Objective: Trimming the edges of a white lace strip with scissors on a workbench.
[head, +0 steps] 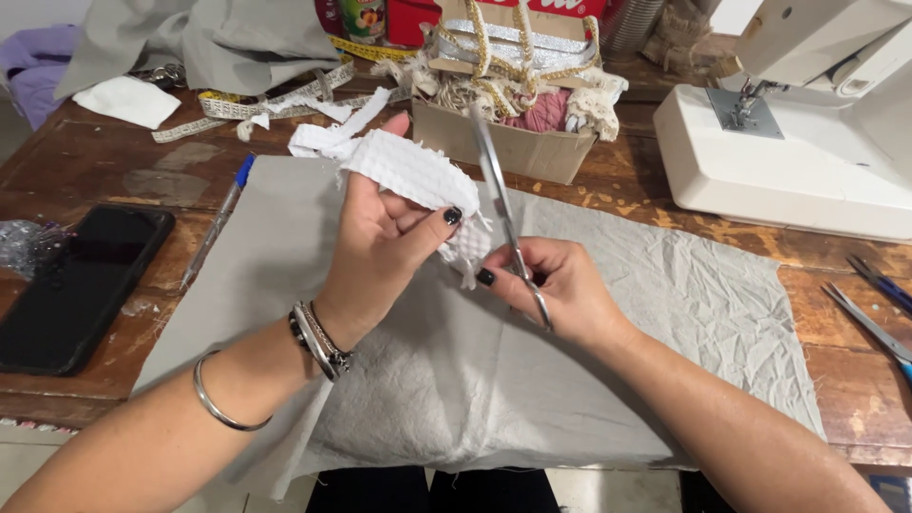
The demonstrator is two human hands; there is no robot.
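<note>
The left hand has its fingers and thumb closed round a strip of white waffle-textured trim, holding it up above the middle of the grey cloth spread on the wooden table. The right hand grips a pair of silver scissors, fingers through the handles, blades pointing towards twelve o'clock and, as far as I can tell, nearly together right beside the trim's frayed end. I'd judge the trimming is mid-way: that end is ragged with loose threads hanging, and I see no offcut lying below (the motion blur hides the blade tips). At one o'clock sits a cardboard box of lace and ribbons, at two a white sewing machine, at nine a black phone and a blue pen
</note>
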